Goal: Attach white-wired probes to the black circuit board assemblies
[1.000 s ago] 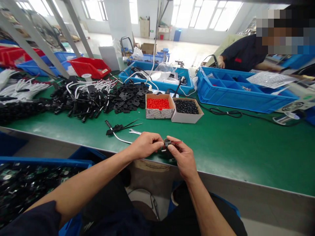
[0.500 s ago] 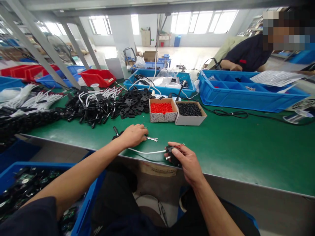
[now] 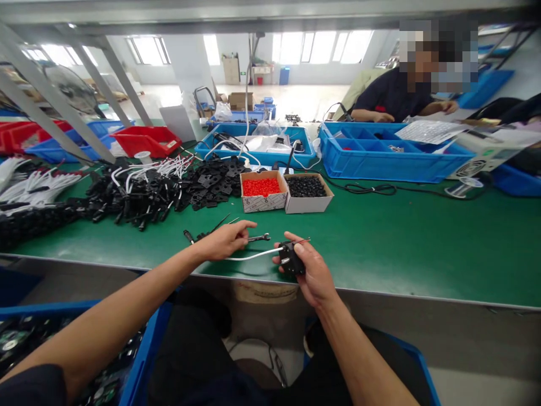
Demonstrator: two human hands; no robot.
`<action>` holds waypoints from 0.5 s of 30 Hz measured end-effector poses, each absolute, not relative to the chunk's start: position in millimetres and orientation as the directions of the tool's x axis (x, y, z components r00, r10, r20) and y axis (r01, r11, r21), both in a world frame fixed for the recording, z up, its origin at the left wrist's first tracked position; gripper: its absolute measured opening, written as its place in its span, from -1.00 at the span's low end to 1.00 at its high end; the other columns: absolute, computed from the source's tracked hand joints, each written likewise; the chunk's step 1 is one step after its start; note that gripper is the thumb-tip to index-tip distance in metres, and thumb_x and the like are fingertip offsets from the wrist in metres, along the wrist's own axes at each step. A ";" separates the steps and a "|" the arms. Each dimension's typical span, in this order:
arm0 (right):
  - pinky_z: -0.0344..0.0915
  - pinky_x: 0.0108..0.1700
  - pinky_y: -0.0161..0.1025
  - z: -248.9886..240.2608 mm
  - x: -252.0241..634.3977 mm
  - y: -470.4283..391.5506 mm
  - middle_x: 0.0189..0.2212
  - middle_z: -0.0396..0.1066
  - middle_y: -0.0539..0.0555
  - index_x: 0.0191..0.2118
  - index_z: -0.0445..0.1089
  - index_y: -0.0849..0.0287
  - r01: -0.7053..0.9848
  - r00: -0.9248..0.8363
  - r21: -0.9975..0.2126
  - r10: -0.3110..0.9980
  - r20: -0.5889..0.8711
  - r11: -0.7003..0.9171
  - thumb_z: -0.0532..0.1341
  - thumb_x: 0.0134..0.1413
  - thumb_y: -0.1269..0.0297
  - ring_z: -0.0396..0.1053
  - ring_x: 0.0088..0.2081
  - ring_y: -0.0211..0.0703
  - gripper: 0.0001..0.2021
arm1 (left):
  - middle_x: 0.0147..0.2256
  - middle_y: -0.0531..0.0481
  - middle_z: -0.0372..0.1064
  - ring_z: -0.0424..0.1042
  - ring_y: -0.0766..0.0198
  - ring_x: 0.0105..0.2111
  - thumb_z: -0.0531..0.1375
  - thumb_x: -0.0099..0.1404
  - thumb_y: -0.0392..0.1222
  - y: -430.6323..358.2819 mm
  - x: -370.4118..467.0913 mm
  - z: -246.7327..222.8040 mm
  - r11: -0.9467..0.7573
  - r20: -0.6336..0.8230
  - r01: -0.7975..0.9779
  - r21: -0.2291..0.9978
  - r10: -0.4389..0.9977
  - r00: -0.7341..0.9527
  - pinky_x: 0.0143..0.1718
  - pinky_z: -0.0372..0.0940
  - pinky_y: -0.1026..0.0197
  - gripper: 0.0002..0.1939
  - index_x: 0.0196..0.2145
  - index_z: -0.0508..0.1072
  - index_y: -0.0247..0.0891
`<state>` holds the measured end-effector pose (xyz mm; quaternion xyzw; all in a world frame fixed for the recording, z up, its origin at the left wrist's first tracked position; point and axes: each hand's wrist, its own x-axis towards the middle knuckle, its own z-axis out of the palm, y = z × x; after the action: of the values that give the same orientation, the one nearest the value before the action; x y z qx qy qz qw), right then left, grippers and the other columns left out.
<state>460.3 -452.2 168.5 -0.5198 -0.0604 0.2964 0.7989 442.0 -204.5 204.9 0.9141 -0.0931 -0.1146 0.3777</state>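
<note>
My right hand (image 3: 316, 272) grips a black plastic housing (image 3: 291, 259) just above the table's front edge. A white cable (image 3: 256, 256) runs from the housing toward the left, passing out of sight by my left wrist. Thin red wires (image 3: 305, 241) stick out near my right thumb. My left hand (image 3: 230, 239) is closed around an open-end wrench (image 3: 260, 237), whose jaw points right at the housing; its index finger stretches forward. Behind that hand lie a black connector (image 3: 188, 237) and thin dark tools or rods, partly covered.
Small boxes of red caps (image 3: 262, 189) and black caps (image 3: 308, 189) stand ahead. Heaped cables (image 3: 139, 192) and black plates (image 3: 217, 183) lie left. Blue bins (image 3: 393, 160) line the back, with a co-worker (image 3: 380, 96) beyond. A crate of circuit parts (image 3: 147, 349) is below left.
The view has swung right. My left hand has moved right over the table with the wrench, its index finger now extended. The housing has turned in my right hand, showing more of its face.
</note>
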 end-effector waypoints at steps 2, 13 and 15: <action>0.44 -0.33 -0.34 167.7 460.9 -451.8 0.05 0.26 0.23 0.32 0.04 0.17 -0.408 0.828 -0.853 0.525 -0.196 0.326 0.23 0.11 -0.11 0.46 -0.19 -0.10 -0.24 | -0.30 0.00 0.35 0.31 0.35 -0.38 0.04 0.34 -0.15 -219.8 436.9 214.4 -0.582 -0.149 -0.044 0.812 -0.279 0.949 -0.34 0.19 0.33 -0.62 0.06 0.36 -0.29; 0.43 -0.33 -0.32 168.2 462.4 -448.0 0.08 0.22 0.27 0.27 0.02 0.21 -0.406 0.864 -0.788 0.474 -0.167 0.463 0.20 0.13 -0.14 0.43 -0.18 -0.11 -0.26 | -0.50 0.07 0.25 0.15 0.47 -0.57 0.14 0.33 0.03 -259.0 433.5 205.7 -0.231 -0.197 0.146 0.962 -0.218 0.956 -0.56 0.05 0.39 -0.66 -0.32 0.39 -0.37; 0.43 -0.33 -0.32 168.4 461.6 -446.7 0.08 0.22 0.27 0.26 0.02 0.21 -0.403 0.866 -0.784 0.473 -0.160 0.472 0.20 0.13 -0.14 0.43 -0.17 -0.11 -0.27 | -0.51 0.07 0.27 0.14 0.48 -0.60 0.16 0.31 0.05 -262.8 435.0 203.3 -0.203 -0.195 0.155 0.967 -0.198 0.961 -0.58 0.03 0.39 -0.64 -0.35 0.37 -0.37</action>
<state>461.6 -446.7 168.4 -0.4455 -0.0393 0.2556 0.8571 435.0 -262.8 203.3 0.7628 -0.0141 -0.1397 0.6312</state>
